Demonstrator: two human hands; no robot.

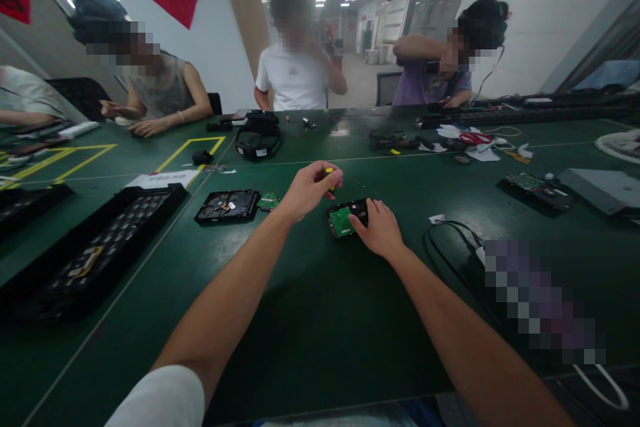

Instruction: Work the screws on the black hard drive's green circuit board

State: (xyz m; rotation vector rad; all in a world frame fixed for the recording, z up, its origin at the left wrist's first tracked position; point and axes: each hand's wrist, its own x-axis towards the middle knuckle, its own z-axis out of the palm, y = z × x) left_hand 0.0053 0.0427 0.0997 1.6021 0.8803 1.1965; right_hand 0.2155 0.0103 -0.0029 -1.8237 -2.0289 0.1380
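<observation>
1. Green surface [300, 340]; hard disk drive [341, 223] lies flat on it, near the middle, circuit-board side up.
2. Left hand [311, 192]: fingers closed round a yellow-topped screwdriver [329, 171], held upright just above the drive's far left corner. Cannot tell whether the tip touches.
3. Right hand [381, 232]: holding the same drive at its right end, thumb on top beside the green board, fingers along the far edge.
4. Tiny loose bits, probably screws [361, 185], just beyond the drive.
5. To the left: second drive [227, 205], detached green circuit board [269, 201] just beside it; farther left, long black tray [173, 200].
6. To the right: another drive with circuit board [537, 191], near a grey box [607, 191].
7. Across the surface: co-worker in white T-shirt [295, 80]; headset [257, 140] in front, toward the left.
</observation>
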